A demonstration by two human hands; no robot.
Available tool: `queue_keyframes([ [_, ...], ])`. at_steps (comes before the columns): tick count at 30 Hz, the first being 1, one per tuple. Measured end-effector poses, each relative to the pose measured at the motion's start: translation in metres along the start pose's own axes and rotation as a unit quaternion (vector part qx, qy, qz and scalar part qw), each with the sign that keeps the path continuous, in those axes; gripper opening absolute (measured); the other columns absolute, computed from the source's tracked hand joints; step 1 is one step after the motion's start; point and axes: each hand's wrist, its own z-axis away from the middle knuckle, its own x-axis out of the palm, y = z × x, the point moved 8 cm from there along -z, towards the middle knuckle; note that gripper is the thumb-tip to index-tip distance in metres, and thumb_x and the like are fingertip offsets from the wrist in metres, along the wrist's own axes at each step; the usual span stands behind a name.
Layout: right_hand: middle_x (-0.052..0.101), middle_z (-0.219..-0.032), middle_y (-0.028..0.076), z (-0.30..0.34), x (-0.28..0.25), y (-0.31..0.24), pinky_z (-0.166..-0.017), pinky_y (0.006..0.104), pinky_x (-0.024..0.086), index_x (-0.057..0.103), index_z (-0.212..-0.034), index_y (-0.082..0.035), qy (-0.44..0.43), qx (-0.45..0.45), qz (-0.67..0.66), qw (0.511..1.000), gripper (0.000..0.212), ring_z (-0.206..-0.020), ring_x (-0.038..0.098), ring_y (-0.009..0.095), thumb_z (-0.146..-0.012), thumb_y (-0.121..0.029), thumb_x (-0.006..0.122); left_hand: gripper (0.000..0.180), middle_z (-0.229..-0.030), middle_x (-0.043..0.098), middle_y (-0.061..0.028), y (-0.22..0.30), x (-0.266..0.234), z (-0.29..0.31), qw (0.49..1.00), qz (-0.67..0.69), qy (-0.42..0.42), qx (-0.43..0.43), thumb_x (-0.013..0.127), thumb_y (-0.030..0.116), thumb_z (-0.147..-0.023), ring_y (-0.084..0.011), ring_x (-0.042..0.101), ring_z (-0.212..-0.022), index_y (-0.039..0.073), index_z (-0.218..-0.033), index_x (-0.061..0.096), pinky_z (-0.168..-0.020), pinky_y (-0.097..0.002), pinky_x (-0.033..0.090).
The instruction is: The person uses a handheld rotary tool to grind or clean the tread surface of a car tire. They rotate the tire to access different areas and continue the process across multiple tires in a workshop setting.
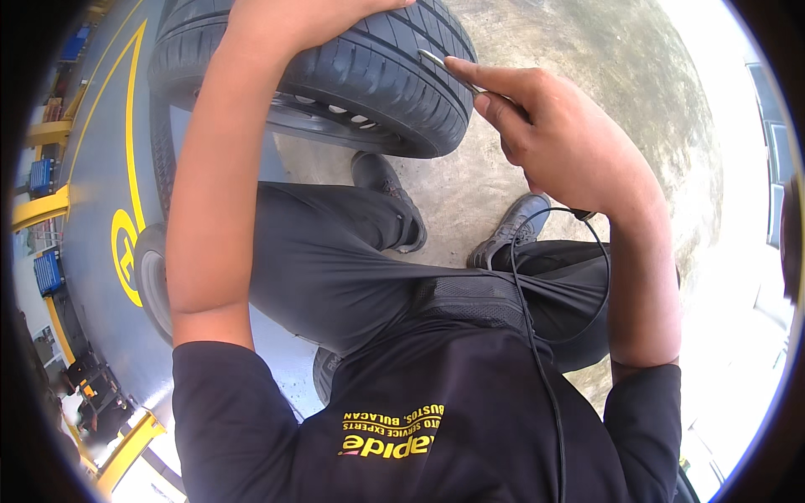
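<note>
Tire (pixel 387 90), 12 o'clock, apparently being probed: tool (pixel 431 58) pinched by right hand (pixel 541 117); left hand (pixel 314 18) grip unclear; steadiness presumably needed next.

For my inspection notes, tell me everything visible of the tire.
The tire is black and rubber-looking, with lengthwise grooves and finer cuts across its tread. Its near sidewall surrounds a slotted rim. It shows tread-side up, cut off by the picture's upper edge; its support is hidden. The left hand rests on it; the right hand holds a metal-looking tool with its tip at the tread.
</note>
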Motion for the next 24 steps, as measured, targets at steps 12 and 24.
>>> queue_keyframes([
  [12, 0.074, -0.107, 0.022, 0.027, 0.021, 0.049, -0.092, 0.0477, 0.056, 0.068, -0.134, -0.008, -0.034, 0.028, 0.009, 0.999, 0.037, -0.102, 0.071, 0.039, -0.102, -0.019, 0.052, 0.055, -0.145, 0.062, 0.0018, -0.009, 0.035, -0.025, 0.997, -0.081, 0.013, 0.009, 0.064, 0.065, -0.090, -0.0214, 0.050, -0.141, 0.034, -0.135, 0.069, -0.124, -0.0559, 0.022],
  [24, 0.073, -0.112, 0.023, -0.005, 0.001, 0.010, -0.097, 0.0479, 0.054, 0.067, -0.135, -0.008, 0.044, -0.031, -0.146, 0.988, 0.038, -0.107, 0.069, 0.039, -0.101, -0.016, 0.051, 0.049, -0.144, 0.063, 0.0023, -0.036, 0.023, -0.016, 0.999, -0.051, 0.003, 0.002, 0.067, 0.058, -0.090, -0.0228, 0.049, -0.142, 0.032, -0.131, 0.072, -0.123, -0.0568, 0.022],
])
